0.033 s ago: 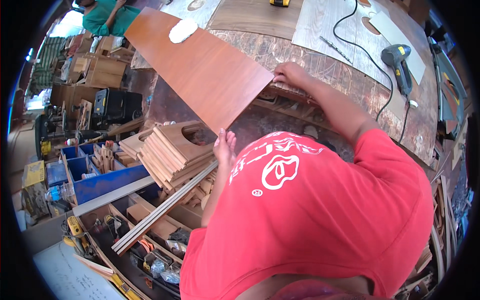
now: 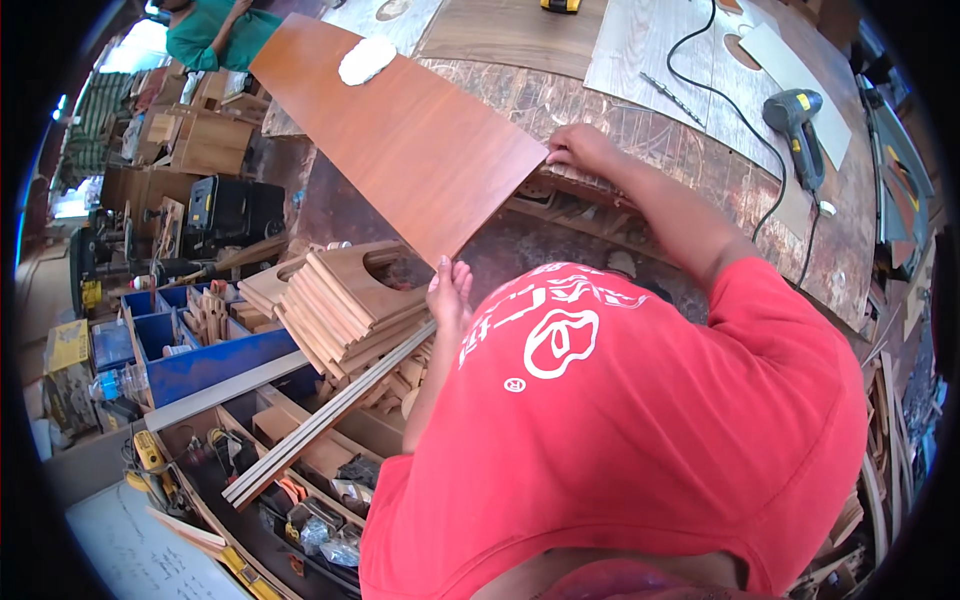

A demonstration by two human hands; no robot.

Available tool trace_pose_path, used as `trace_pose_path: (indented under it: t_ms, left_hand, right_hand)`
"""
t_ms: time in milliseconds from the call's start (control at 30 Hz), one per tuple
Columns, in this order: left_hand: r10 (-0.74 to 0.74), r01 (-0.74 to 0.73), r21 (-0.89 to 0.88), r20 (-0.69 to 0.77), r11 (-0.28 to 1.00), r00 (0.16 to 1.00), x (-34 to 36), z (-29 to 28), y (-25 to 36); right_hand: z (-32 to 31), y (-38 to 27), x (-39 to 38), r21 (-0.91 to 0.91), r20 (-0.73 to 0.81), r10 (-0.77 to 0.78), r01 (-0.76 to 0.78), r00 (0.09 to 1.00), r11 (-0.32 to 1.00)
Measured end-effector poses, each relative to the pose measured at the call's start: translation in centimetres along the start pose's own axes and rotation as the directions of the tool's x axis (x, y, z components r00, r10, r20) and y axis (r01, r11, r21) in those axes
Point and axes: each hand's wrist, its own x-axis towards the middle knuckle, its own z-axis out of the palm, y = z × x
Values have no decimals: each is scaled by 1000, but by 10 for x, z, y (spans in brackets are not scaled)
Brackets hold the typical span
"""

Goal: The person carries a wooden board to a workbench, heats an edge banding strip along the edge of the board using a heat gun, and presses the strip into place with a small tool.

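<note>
A long reddish-brown wooden board [image 2: 420,150] slants from the far left toward me, its far part over the workbench and its near end jutting past the bench edge. Near its far end shows a white, rough-edged oval patch [image 2: 367,61]. My left hand [image 2: 451,288] grips the near left corner, thumb up along the edge. At the near right corner, my right hand [image 2: 582,150] has its fingers closed on the board, close to the bench edge. Parts of the fingers are hidden by the board.
The worn workbench [image 2: 520,100] bears a heat gun [image 2: 795,125] with a black cord, a drill bit [image 2: 672,99] and grey panels. Left of me are stacked wooden pieces [image 2: 340,300], long strips [image 2: 330,415], blue bins [image 2: 215,360] and a tool drawer. A person in green [image 2: 215,40] is at far left.
</note>
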Motion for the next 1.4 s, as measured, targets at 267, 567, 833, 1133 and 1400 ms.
trace_pose_path:
  t_ms: [267,567,833,1133,1400]
  left_hand:
    - [47,-47,-12,-12,999,999,0,-1,0]
    - [130,-130,-39,-7,991,991,-1,-7,-6]
    - [187,-184,-77,23,980,982,-4,-15,-7]
    - [177,-174,-48,61,984,982,2,-20,-6]
    - [546,-506,303,-57,807,836,7,-46,9]
  right_hand:
    - [10,-26,-4,-72,-78,193,-198,978,978]
    - [10,-44,-2,-122,-130,408,-423,904,898]
    - [6,-67,7,-231,-109,408,-422,907,877]
    - [9,-57,9,-229,-101,382,-395,919,890]
    - [10,-33,-18,198,-178,329,-294,928,935]
